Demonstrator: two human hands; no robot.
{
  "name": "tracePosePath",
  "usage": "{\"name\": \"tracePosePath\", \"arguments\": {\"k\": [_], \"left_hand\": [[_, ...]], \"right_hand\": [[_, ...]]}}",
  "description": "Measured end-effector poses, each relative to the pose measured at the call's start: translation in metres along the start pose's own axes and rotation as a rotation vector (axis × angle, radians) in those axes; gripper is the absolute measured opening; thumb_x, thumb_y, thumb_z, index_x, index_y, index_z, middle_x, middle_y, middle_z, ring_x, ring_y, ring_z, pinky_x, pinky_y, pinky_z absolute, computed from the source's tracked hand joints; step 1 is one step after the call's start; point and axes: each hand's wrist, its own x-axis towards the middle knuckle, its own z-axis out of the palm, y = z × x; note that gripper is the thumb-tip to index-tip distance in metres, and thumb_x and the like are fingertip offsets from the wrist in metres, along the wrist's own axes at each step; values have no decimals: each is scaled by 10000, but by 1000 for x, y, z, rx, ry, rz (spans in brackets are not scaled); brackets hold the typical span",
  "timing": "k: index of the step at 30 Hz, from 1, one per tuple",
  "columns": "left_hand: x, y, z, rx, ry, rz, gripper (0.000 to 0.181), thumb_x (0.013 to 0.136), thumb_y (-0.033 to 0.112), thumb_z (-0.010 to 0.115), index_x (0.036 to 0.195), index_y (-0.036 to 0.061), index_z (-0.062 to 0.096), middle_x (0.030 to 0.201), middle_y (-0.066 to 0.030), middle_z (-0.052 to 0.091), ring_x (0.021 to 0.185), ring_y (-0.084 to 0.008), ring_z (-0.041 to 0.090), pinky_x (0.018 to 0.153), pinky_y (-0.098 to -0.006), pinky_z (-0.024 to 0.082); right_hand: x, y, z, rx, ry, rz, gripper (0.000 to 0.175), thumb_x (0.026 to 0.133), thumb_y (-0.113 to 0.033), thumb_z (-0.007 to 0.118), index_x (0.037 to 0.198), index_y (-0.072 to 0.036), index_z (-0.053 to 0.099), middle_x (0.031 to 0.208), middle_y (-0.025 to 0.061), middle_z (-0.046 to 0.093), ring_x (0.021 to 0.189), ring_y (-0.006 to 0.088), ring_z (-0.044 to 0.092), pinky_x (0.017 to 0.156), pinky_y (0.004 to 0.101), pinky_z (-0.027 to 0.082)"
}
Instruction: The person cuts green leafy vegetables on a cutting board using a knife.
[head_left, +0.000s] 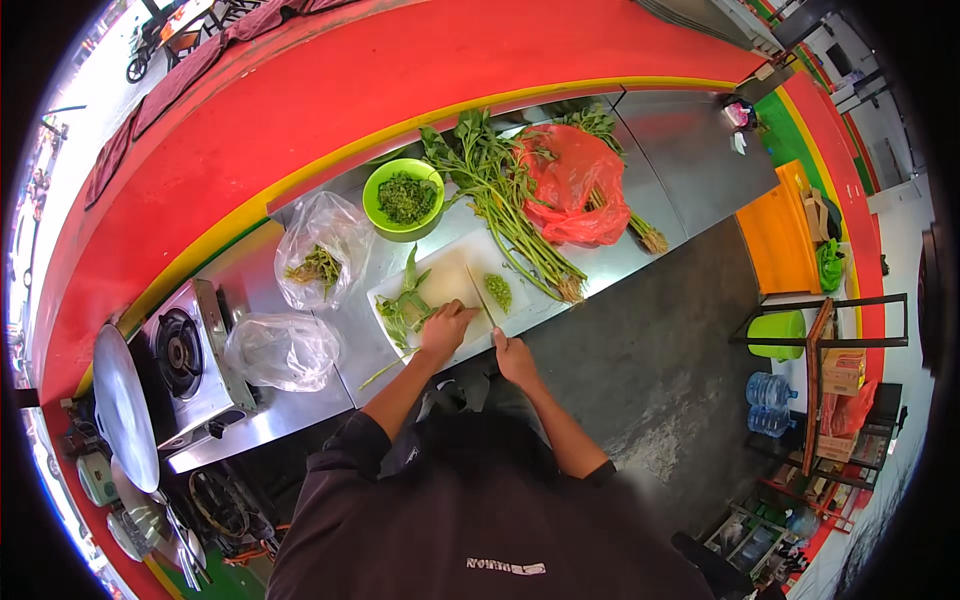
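Note:
My right hand (516, 361) grips the handle of a kitchen knife (480, 295), whose blade lies over a white cutting board (450, 262). Just left of the blade, my left hand (444, 330) holds the stems of some leafy greens (405, 306) against the board; its fingers partly hide the stems. Finely chopped green stems (497, 293) lie in a small pile right of the knife. One loose stem (386, 370) hangs past the board's lower left corner. Beyond the board stands a lime-green bowl (367, 199) of chopped greens.
Long bunches of leafy greens with roots (525, 244) lie right of the board, beside a red plastic bag (581, 187). To the left are a clear bag (300, 214) of greens, another clear bag (285, 351) and a gas stove (184, 352). The steel counter (660, 157) meets a red wall (360, 82).

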Motion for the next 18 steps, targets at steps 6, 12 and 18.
{"name": "tracePosePath", "arguments": {"k": [6, 12, 18], "left_hand": [[3, -4, 1, 0, 29, 2, 151, 921, 171, 693, 1052, 204, 761, 928, -24, 614, 847, -253, 689, 701, -407, 595], [0, -3, 4, 16, 40, -8, 132, 915, 173, 701, 1025, 195, 770, 903, -20, 600, 876, -229, 686, 699, -394, 596], [-3, -3, 6, -46, 106, -41, 144, 902, 178, 720, 1029, 204, 783, 902, -11, 612, 893, -218, 683, 736, -395, 587]], "right_hand": [[-22, 3, 5, 9, 79, -60, 711, 1074, -544, 384, 906, 60, 721, 932, 368, 667, 966, 578, 624, 876, 609, 492], [2, -5, 6, -28, 15, -10, 781, 1064, -578, 366, 938, 112, 710, 1011, 402, 660, 1057, 576, 612, 961, 600, 479], [-15, -14, -11, -34, -80, 86, 773, 1069, -574, 351, 935, 93, 718, 1010, 400, 658, 1054, 574, 612, 963, 607, 465]]}}
